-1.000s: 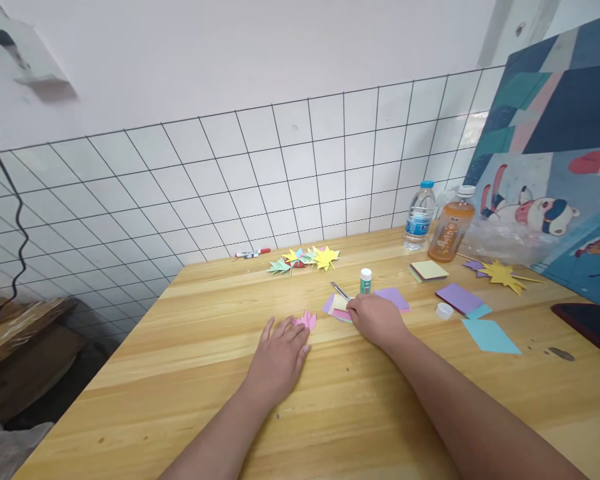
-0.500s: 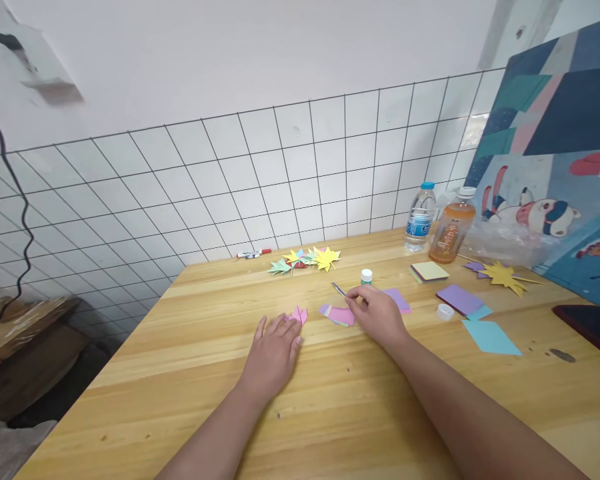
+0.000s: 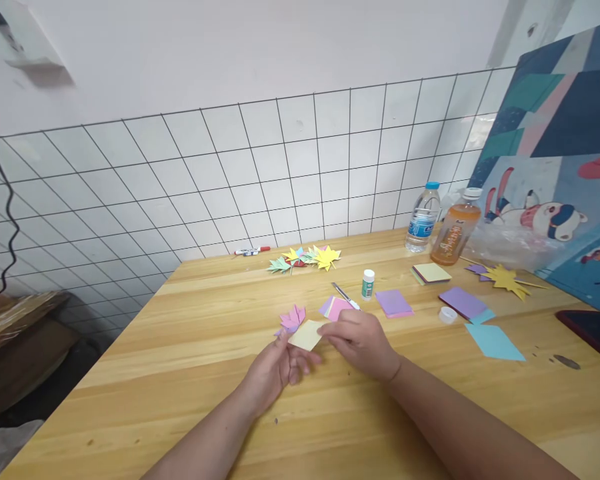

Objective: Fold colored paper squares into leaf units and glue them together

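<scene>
A pale yellow square of paper (image 3: 306, 335) is held just above the wooden table. My right hand (image 3: 363, 343) pinches its right corner between thumb and fingertips. At its left corner, my left hand (image 3: 273, 373) is turned palm up, thumb against the sheet and fingers curled beneath. Just behind the sheet is a pink folded paper leaf (image 3: 293, 316), with a purple piece (image 3: 287, 329) under it near my left thumb. Beyond my right knuckles, a slim metal tool with a white part (image 3: 347, 296) rests by fanned pink and purple papers (image 3: 334, 307).
A glue stick (image 3: 368, 285) stands upright behind my right hand, near purple squares (image 3: 394, 303). Farther right are a white cap (image 3: 447, 315), a blue sheet (image 3: 496, 341), a water bottle (image 3: 423, 219) and an orange drink bottle (image 3: 455, 228). Several paper leaves (image 3: 325, 258) lie near the wall.
My right hand has let go of the slim tool and moved left to the yellow paper. My left hand has turned from palm down to palm up. The purple piece now shows under the pink leaf.
</scene>
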